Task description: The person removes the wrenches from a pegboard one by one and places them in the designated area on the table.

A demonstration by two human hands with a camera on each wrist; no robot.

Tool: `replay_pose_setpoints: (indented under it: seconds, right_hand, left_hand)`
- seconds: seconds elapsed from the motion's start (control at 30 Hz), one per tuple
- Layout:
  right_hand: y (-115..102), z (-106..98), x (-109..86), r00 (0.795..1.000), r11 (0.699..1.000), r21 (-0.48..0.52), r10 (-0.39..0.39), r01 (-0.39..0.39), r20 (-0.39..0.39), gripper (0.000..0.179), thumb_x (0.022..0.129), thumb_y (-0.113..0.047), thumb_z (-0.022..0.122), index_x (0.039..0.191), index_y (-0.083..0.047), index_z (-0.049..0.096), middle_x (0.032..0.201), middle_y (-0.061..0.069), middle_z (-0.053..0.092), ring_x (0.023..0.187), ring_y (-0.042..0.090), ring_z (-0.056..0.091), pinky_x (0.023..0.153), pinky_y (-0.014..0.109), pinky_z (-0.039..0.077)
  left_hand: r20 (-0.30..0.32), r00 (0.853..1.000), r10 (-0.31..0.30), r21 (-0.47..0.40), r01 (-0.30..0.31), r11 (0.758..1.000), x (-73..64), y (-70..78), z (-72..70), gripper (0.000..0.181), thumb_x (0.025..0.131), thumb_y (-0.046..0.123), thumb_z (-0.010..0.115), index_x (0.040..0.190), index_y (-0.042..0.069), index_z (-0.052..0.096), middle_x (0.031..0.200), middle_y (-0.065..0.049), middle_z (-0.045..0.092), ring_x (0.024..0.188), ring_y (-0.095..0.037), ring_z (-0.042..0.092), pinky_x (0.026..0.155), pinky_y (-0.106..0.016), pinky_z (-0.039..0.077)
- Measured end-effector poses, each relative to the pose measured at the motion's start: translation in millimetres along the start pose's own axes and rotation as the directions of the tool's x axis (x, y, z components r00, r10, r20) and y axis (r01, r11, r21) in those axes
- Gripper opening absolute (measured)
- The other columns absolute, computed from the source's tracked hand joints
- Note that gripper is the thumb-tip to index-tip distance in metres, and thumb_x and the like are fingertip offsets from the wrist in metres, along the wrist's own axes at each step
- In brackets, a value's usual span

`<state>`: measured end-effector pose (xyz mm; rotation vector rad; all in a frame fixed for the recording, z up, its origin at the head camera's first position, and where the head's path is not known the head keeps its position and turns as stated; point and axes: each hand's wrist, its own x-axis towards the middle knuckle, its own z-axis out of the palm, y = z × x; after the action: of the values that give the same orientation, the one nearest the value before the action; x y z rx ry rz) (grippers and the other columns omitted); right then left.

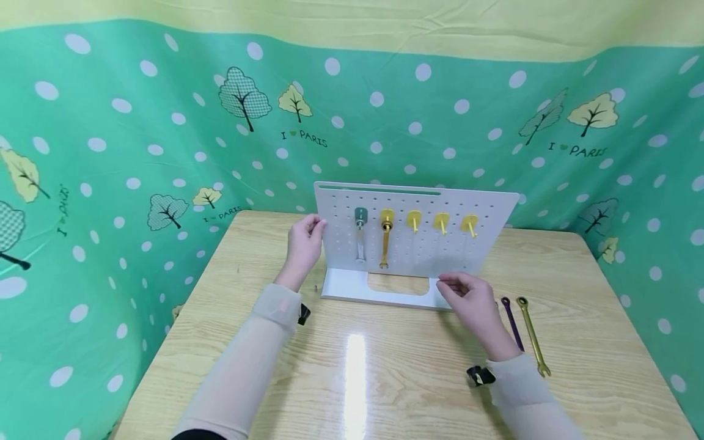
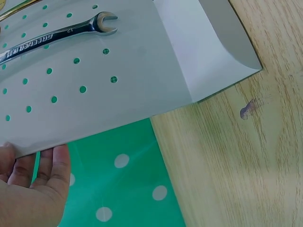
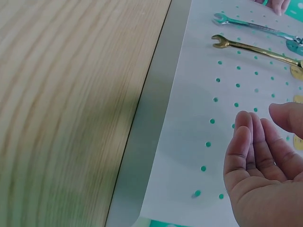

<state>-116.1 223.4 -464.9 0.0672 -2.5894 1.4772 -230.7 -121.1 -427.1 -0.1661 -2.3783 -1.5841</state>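
Note:
A white pegboard [image 1: 440, 260] stands upright on its base in the head view. My left hand [image 1: 305, 244] pinches its left edge, with fingers behind the board in the left wrist view. On a teal hook [image 1: 361, 214] hangs a silver combination wrench [image 2: 52, 38]; beside it a gold wrench [image 3: 255, 48] hangs from a yellow hook [image 1: 387, 214]. Several more yellow hooks [image 1: 442, 221] to the right carry nothing. My right hand [image 1: 473, 302] hovers before the board's lower right, fingers loosely bent and holding nothing.
Right of my right hand, a purple wrench [image 1: 512, 322] and a yellow-gold wrench [image 1: 531, 335] lie on the wooden table [image 1: 418, 379]. A green dotted curtain [image 1: 385, 134] surrounds the table's back and sides.

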Motion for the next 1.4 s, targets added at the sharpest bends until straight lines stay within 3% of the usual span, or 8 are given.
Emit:
replay_pose_setpoints:
  seconds: [0.2, 0.73, 1.13, 1.4]
  right_hand:
    - [-6.3, 5.5, 5.3, 1.0, 1.0, 0.006, -0.015, 0.014, 0.005, 0.021, 0.097, -0.015, 0.072, 0.112, 0.0, 0.073, 0.099, 0.006, 0.071, 0.087, 0.02, 0.066, 0.073, 0.023, 0.056]
    - [-17.4, 17.1, 14.5, 0.998, 0.996, 0.087, -0.02, 0.015, 0.055, 0.022, 0.097, -0.012, 0.072, 0.114, 0.002, 0.071, 0.103, 0.007, 0.071, 0.092, 0.021, 0.066, 0.078, 0.023, 0.056]
    - [-26.1, 27.2, 21.5, 0.997, 0.988, 0.143, -0.06, 0.051, 0.055, 0.022, 0.097, -0.011, 0.072, 0.113, 0.005, 0.071, 0.104, 0.01, 0.072, 0.092, 0.023, 0.067, 0.078, 0.024, 0.056]
    - [-28.0, 30.2, 24.0, 0.997, 0.989, 0.14, -0.052, 0.044, 0.057, 0.022, 0.098, -0.011, 0.071, 0.115, 0.004, 0.071, 0.105, 0.011, 0.072, 0.093, 0.023, 0.067, 0.079, 0.023, 0.056]
  left_hand:
    - [-0.008, 1.0, -0.007, 0.004, 0.007, 1.0, 0.3, 0.1, 0.3, 0.018, 0.106, 0.011, 0.057, 0.105, -0.003, 0.068, 0.095, -0.015, 0.072, 0.078, -0.031, 0.065, 0.062, -0.027, 0.052]
    - [-0.002, 1.0, 0.004, -0.009, -0.004, 1.0, -0.5, 0.6, 1.6, 0.017, 0.105, 0.009, 0.057, 0.104, -0.005, 0.067, 0.091, -0.017, 0.071, 0.077, -0.039, 0.063, 0.059, -0.025, 0.05]
    - [-0.003, 1.0, 0.005, 0.004, -0.005, 1.0, -0.1, -0.4, 0.5, 0.018, 0.106, 0.01, 0.057, 0.105, -0.003, 0.068, 0.089, -0.014, 0.071, 0.067, -0.021, 0.058, 0.055, -0.024, 0.048]
    - [-0.001, 1.0, 0.004, -0.007, -0.004, 1.0, 0.9, 0.0, 0.3, 0.017, 0.105, 0.009, 0.057, 0.104, -0.005, 0.067, 0.089, -0.016, 0.07, 0.069, -0.026, 0.059, 0.056, -0.023, 0.049]
